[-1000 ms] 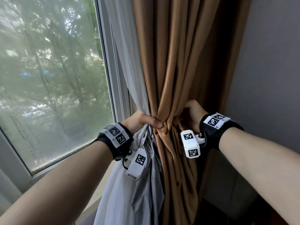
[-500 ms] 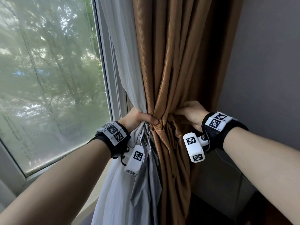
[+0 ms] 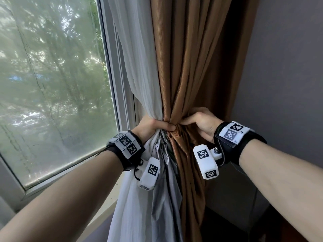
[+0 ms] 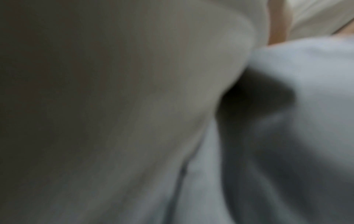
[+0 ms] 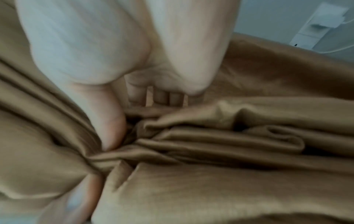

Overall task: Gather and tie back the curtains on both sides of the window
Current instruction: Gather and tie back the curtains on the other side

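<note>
A brown curtain (image 3: 188, 67) and a white sheer curtain (image 3: 139, 67) hang bunched together right of the window. My left hand (image 3: 153, 127) grips the gathered bundle from the left, thumb wrapped across its front. From the right, my right hand (image 3: 197, 122) holds the brown folds (image 5: 210, 144), thumb pressed into the pinched waist and fingers curled behind the cloth. Below the grip, white and grey lining fabric (image 3: 157, 198) spills down. The left wrist view shows only blurred pale cloth (image 4: 134, 106). No tie-back is visible.
The window pane (image 3: 52, 84) and its white frame (image 3: 118, 84) fill the left. A grey wall (image 3: 288, 67) stands right of the curtains, with a socket and white cable (image 5: 321, 24) on it. The sill (image 3: 97, 215) runs below my left forearm.
My right hand has come forward from behind the brown folds to their right front, thumb at the pinched waist. My left hand kept its grip throughout.
</note>
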`<action>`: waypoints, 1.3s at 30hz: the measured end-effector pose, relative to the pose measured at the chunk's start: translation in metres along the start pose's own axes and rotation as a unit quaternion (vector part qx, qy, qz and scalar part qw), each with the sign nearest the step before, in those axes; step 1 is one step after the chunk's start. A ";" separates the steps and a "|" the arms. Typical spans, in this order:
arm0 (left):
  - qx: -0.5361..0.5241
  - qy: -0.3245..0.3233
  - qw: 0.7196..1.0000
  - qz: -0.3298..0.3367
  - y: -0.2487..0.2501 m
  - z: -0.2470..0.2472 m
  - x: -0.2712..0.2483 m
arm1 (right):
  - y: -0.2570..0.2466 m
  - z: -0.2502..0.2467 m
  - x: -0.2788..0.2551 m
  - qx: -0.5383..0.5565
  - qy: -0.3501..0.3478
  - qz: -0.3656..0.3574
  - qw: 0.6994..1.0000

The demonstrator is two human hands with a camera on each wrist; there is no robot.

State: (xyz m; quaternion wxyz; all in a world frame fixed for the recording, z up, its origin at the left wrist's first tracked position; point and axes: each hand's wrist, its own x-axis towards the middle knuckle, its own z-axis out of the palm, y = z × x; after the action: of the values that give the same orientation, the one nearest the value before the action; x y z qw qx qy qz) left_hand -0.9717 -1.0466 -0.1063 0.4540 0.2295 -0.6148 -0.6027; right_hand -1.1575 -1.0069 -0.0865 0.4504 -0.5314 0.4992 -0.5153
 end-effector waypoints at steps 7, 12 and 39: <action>-0.006 -0.029 0.999 -0.030 0.000 -0.003 -0.002 | 0.002 0.011 -0.002 0.033 -0.056 0.018 0.998; -0.008 -0.064 0.997 -0.038 0.002 -0.002 0.001 | 0.000 0.007 -0.003 0.038 -0.079 0.032 0.996; -0.021 -0.125 0.989 -0.076 0.005 -0.017 0.001 | 0.004 -0.004 0.045 0.178 -0.050 0.187 0.965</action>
State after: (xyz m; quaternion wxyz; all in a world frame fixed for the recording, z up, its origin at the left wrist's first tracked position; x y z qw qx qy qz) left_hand -0.9566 -1.0553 -0.1033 0.3315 0.1890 -0.6350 -0.6717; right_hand -1.1634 -1.0516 -0.0857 0.6504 -0.3650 0.4668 -0.4753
